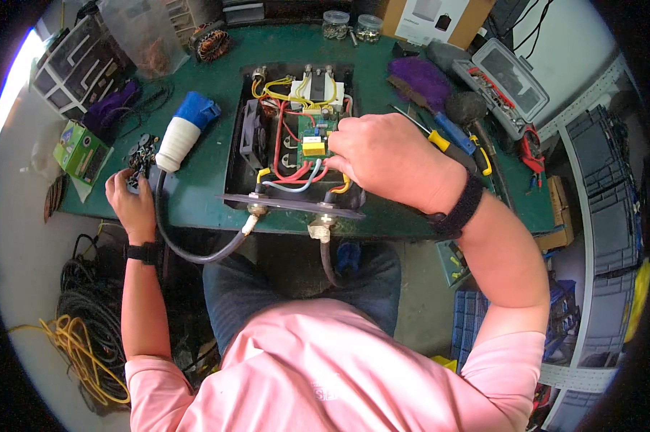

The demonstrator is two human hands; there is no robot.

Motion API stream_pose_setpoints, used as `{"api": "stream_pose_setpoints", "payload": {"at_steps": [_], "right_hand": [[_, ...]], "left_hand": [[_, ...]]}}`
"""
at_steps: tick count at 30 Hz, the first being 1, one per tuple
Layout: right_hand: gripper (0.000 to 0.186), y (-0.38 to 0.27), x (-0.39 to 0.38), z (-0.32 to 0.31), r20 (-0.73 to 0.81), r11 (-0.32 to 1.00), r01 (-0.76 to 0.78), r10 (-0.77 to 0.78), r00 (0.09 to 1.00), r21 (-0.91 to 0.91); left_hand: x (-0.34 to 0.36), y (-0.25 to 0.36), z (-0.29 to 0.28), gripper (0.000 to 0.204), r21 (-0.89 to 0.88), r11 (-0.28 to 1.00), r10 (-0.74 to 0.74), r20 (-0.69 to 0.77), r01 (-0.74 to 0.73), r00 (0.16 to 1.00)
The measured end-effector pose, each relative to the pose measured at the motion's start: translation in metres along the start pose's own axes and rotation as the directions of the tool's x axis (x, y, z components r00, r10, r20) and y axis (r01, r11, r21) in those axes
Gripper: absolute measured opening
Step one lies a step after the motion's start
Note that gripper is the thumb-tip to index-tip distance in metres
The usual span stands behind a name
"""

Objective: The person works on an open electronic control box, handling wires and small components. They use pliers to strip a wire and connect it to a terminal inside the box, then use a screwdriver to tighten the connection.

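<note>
An opened black metal case point(232, 189) lies on the bench in front of me, with a green circuit board point(310, 129), red, blue and yellow wires and a black fan point(253, 135) inside. My right hand point(397, 158) reaches over the case's right side, fingers bent together at the board's right edge. Whatever its fingertips grip is hidden. At the bench's left front, my left hand point(132, 205) touches a pile of small dark screws and fasteners point(143, 153), thumb and fingers apart. Just beyond it rests a blue and white industrial plug point(181, 133), its thick cable joined to the case's front panel point(289, 207).
A screwdriver point(440, 141), a blue-handled brush point(451, 129) and a purple cloth point(422, 81) lie at right, near an open tool box point(505, 86). A green box point(81, 153) and a compartment organizer point(83, 68) stand at left. Coiled cables point(87, 353) lie below left.
</note>
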State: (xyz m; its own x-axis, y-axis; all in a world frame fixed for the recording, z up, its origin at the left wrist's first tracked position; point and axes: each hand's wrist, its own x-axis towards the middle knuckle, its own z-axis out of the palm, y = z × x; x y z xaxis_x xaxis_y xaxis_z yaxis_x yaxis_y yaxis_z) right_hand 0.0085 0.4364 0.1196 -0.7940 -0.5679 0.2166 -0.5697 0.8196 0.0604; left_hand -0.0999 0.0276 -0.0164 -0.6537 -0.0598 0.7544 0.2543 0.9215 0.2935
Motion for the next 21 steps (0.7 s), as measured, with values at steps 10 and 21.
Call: {"api": "stream_pose_setpoints", "payload": {"at_steps": [10,21], "right_hand": [[0.011,0.0009,0.0025,-0.0018,-0.027,0.995,0.028,-0.026,0.999,0.093],[0.014,0.0069,0.0042,0.0021,-0.045,0.991,0.071,-0.066,0.997,0.115]], "left_hand": [[-0.0002,0.0015,0.0003,0.023,0.003,1.0,-0.014,0.013,0.014,1.0],[0.0004,-0.0013,0.0012,0.022,0.022,1.0,-0.002,0.002,0.002,1.0]]}}
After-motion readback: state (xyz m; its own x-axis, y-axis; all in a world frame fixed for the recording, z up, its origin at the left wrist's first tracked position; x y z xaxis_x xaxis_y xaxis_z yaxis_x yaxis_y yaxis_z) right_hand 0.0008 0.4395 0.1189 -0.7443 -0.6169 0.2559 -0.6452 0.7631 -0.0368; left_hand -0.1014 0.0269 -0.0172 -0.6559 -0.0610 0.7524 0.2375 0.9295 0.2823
